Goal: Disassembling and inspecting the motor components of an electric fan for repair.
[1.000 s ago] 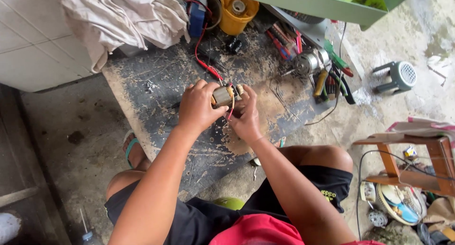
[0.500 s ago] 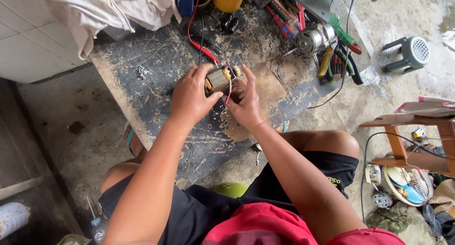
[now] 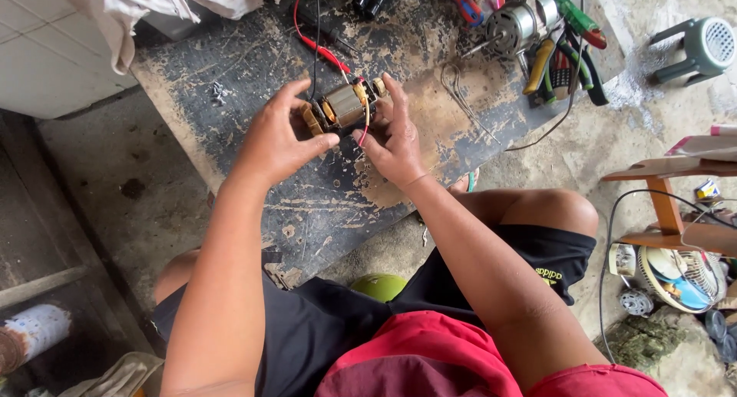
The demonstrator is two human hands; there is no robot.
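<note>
Right now the small motor core (image 3: 343, 105) sits between both hands, left hand (image 3: 276, 140) and right hand (image 3: 395, 140) pinching its ends above the worktop (image 3: 230, 67).

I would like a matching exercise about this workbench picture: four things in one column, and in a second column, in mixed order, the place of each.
Things:
1. small motor stator
2. red test lead
3. pale cloth
4. small green stool

Places:
A. on the floor at the right, beyond the bench
B. draped at the bench's far left corner
C. between the left hand and the right hand
D. lying on the bench just beyond the hands

Pairs: 1-C, 2-D, 3-B, 4-A
</note>
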